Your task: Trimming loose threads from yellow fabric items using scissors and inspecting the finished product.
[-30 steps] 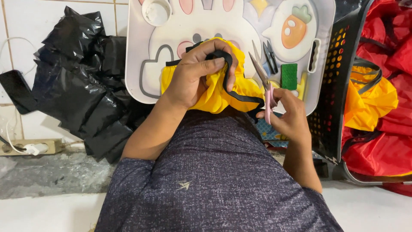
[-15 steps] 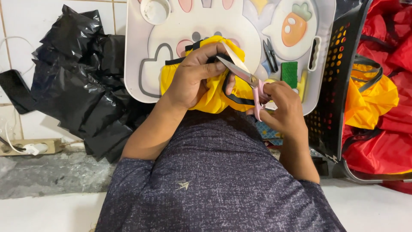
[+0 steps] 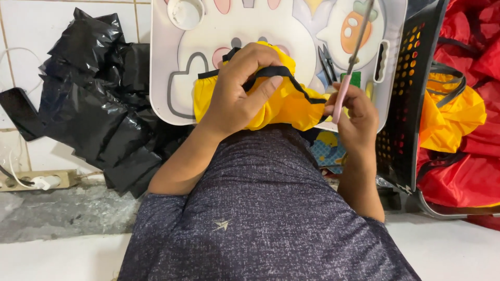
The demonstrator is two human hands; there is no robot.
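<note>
1. On the white lap tray (image 3: 161,78), printed with a rabbit and a carrot: a bunched yellow fabric piece (image 3: 284,104) edged with black binding tape (image 3: 271,72), lying at the tray's near edge and spilling slightly over it.
2. Left hand (image 3: 237,88): closed over the yellow fabric piece from above, fingers curled into the cloth, fingertips touching the black binding tape where it arches up off the fabric.
3. Right hand (image 3: 357,112): fist closed around the pink handle of a pair of scissors (image 3: 350,62); the blades point upward, away from the body, raised over the carrot picture and apart from the fabric. Whether the blades are parted cannot be told.
4. On the tray just left of the right hand: small dark thread snips (image 3: 326,61) and a green block (image 3: 355,79), partly hidden.
5. At the tray's top left: a round white cup recess (image 3: 186,11).
6. Left of the tray: a heap of black plastic bags (image 3: 99,99) against a tiled wall.
7. Right of the tray: a black perforated basket (image 3: 411,88), with yellow and red fabric (image 3: 458,114) piled beyond it.
</note>
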